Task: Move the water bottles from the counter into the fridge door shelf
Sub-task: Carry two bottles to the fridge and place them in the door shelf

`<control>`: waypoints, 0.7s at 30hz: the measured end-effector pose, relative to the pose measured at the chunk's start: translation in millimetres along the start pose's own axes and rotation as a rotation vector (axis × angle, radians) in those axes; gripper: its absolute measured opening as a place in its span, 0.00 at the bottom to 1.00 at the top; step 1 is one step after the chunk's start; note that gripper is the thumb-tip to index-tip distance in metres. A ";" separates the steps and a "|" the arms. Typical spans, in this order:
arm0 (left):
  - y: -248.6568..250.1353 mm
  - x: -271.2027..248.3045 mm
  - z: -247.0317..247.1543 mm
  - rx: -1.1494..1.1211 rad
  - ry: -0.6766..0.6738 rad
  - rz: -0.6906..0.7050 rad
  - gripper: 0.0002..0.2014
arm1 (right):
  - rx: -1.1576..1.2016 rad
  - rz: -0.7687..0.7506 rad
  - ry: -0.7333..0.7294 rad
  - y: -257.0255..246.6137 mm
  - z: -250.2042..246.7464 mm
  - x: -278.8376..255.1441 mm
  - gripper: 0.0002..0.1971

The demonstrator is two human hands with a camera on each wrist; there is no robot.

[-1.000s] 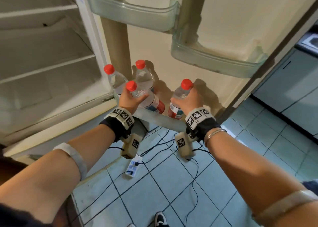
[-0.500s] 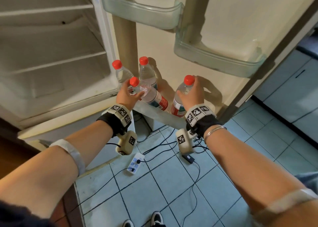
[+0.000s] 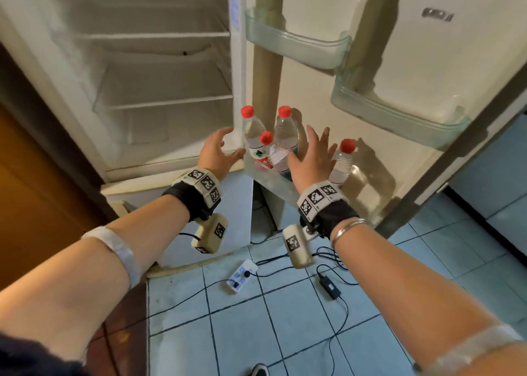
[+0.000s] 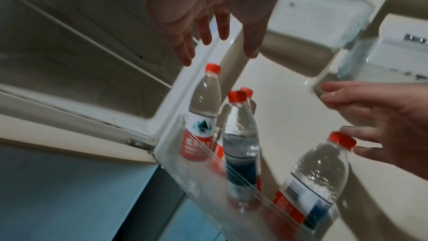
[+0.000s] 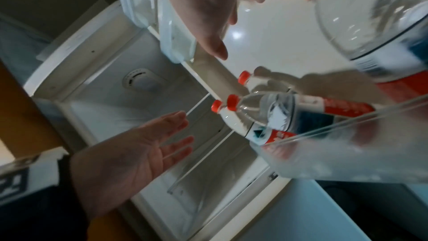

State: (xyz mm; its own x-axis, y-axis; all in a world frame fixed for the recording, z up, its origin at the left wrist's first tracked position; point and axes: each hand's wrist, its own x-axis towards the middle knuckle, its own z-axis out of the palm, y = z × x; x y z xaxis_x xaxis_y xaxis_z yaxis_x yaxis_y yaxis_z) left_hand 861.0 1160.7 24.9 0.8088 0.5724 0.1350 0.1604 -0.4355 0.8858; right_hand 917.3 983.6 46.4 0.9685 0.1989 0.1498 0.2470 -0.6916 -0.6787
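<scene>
Four water bottles, all red-capped, stand upright in the bottom door shelf [image 3: 265, 180], centre of the head view. Three are grouped at the shelf's left end, touching or nearly so: back-left bottle [image 3: 251, 131], back-right bottle [image 3: 286, 130], front bottle [image 3: 269, 153]. The fourth bottle [image 3: 342, 161] stands apart to the right, w/ open shelf room between it and the group.

Left hand [image 3: 218, 154]: fingers spread and relaxed, holding nothing, left of the group, just in front of the fridge body's edge. Right hand [image 3: 312, 158]: fingers spread straight, holding nothing, in the gap between the group and the fourth bottle. In the left wrist view its fingertips [image 4: 347, 131] lie right at that bottle's cap; contact can't be confirmed.

Surroundings: fridge compartment [image 3: 159, 70] in upper left, open, w/ bare shelves. Two clear door bins sit higher: upper bin [image 3: 296, 47] top centre, middle bin [image 3: 399, 113] at right. Tiled floor [image 3: 285, 318] fills the lower centre, carrying a power strip [image 3: 242, 275], a black adapter [image 3: 329, 285] and loose cables near the door's foot. A shoe tip [image 3: 258, 370] is cut off at the bottom edge.

Both wrist views are motion-blurred. In the right wrist view the nearest bottle [image 5: 375, 30] is cut by the frame, and labels are unreadable.
</scene>
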 end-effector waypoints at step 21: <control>-66.9 -234.3 -271.4 0.256 0.617 -0.241 0.24 | 0.349 -0.592 -0.749 -218.6 133.1 -215.9 0.25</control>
State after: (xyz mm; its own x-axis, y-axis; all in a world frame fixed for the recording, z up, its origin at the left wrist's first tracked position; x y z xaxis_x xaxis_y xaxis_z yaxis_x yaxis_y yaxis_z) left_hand 507.1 1244.3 54.5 0.2786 0.9293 0.2424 0.4834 -0.3538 0.8007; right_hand 650.0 1184.3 66.8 0.3948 0.9106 0.1222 0.5419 -0.1234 -0.8314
